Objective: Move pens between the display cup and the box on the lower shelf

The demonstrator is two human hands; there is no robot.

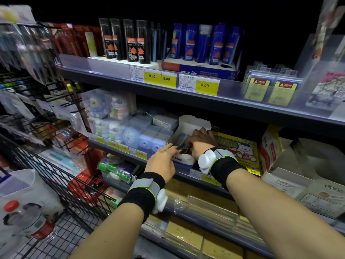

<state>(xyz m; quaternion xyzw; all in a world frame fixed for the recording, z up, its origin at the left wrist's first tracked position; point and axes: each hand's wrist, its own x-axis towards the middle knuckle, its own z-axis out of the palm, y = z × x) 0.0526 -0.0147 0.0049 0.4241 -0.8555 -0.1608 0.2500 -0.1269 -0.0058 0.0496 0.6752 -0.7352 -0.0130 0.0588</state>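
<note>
While both hands work in the box [183, 159] on the lower shelf [188, 174]; right hand [202, 142] closed around pens [184, 148] | left hand [164, 161] grip unclear | cup not discernible | next: lift bundle clear, likely

Dark grey metal shelving unit [186, 96], several tiers, yellow price tags [207, 86] along clear front rails. Top tier: black tubes [128, 42], blue tubes [203, 43] in a blue carton. Middle tier: pale blue boxed items [149, 137], an open white cardboard box [184, 159], a yellow flat pack [240, 148].
</note>
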